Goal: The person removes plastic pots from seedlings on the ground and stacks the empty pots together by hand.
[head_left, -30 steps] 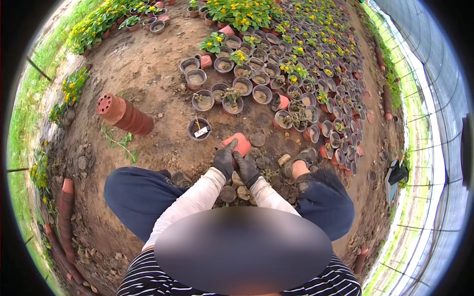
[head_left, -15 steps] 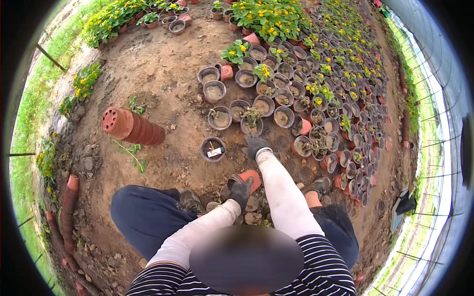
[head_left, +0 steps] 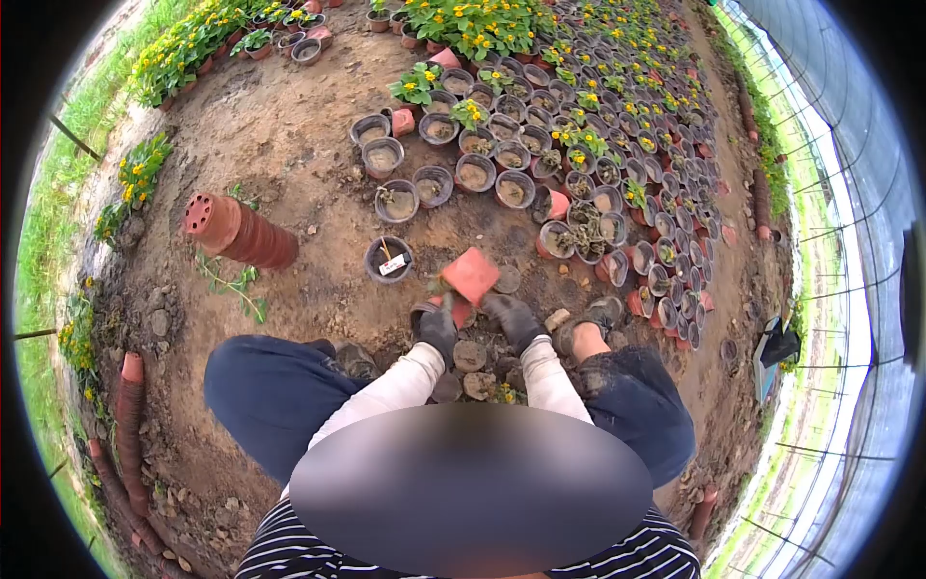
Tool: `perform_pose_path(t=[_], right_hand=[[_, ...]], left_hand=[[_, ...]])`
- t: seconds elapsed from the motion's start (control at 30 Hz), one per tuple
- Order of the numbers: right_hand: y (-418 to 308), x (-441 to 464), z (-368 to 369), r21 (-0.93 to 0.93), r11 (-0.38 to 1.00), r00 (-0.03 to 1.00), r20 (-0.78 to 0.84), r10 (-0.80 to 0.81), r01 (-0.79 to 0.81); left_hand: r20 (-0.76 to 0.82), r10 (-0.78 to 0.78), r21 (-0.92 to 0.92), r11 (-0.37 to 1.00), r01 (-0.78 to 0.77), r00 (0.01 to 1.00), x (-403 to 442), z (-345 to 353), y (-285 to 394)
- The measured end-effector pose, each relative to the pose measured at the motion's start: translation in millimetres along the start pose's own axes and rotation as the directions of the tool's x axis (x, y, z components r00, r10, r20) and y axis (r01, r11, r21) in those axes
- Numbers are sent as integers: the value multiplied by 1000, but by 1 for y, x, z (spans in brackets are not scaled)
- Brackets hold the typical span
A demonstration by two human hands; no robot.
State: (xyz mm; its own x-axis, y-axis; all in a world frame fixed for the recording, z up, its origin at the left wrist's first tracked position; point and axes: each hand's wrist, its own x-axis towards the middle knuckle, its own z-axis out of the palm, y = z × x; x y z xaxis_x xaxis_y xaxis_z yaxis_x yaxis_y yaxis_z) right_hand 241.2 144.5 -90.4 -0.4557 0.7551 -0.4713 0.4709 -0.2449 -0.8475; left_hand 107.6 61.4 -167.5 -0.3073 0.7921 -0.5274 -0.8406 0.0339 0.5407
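Observation:
Both hands wear dark gloves. My left hand [head_left: 436, 326] is closed round a reddish pot that shows partly behind its fingers. Tilted above that one is a second red pot [head_left: 470, 276], its lower right side against the fingers of my right hand [head_left: 513, 321], which are partly hidden by it. A bit of plant shows at its left edge. Just to the upper left stands a dark-rimmed pot [head_left: 388, 260] with a white label and a thin stick inside. Clods of soil [head_left: 478, 384] lie between my wrists.
A leaning stack of red pots [head_left: 241, 232] stands at the left. Rows of soil-filled pots [head_left: 513, 189] and yellow-flowering plants [head_left: 473, 27] spread ahead and right. Long pot stacks [head_left: 130, 415] lie at far left. My shoes [head_left: 603, 314] flank the work spot.
My right hand has come back from the pots ahead to beside my left hand, and a tilted red pot is now between them. One pot with a withered plant has gone from the front row.

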Motion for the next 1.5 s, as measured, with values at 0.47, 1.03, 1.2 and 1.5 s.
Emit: perform_pose_path(t=[0.47,1.03,1.2,1.5], right_hand=[[38,28,-56,-435,897,920,-378,-101,-80],[-11,211,-10,-919,-269,913,348,-213,288],[8,246,-32,-946,-65,892,320,-320,317],[-17,154,-62,-842,491,934,41,-354,223]], left_hand=[[-196,-31,683,713,159,980,-77,31,26],[-113,-230,426,867,256,967,-39,41,1],[-8,-278,634,741,220,960,-44,39,18],[-272,-149,656,694,297,951,-26,34,-1]])
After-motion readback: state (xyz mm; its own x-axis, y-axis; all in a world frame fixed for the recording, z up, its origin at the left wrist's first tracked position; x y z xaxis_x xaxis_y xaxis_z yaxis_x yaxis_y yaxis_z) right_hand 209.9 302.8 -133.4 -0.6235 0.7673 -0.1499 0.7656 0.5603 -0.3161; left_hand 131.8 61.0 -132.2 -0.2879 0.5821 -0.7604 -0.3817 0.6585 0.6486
